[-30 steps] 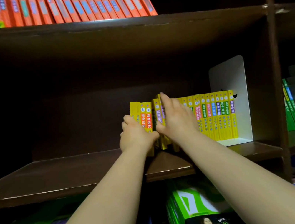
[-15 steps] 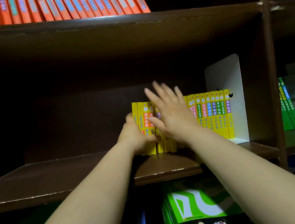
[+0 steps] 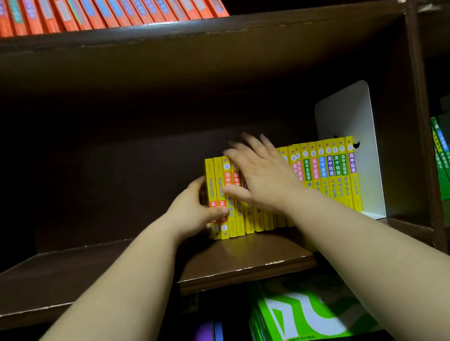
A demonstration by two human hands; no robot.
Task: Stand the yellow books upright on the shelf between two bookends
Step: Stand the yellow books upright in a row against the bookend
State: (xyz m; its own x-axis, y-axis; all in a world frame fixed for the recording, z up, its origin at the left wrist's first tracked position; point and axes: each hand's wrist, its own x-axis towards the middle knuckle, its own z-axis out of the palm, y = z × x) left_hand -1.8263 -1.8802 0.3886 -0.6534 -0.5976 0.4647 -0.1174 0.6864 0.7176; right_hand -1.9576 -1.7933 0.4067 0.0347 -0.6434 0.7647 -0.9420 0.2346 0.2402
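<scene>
1 grip: left hand [image 3: 192, 211] clasps left end of yellow books [image 3: 331, 173].

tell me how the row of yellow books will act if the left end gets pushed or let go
Probably tips leftward: the yellow books are thin and tall, and only the white bookend on the right backs them; the left hand holds the other end. Likely slides as a block, since the covers look glossy on the smooth shelf.
</scene>
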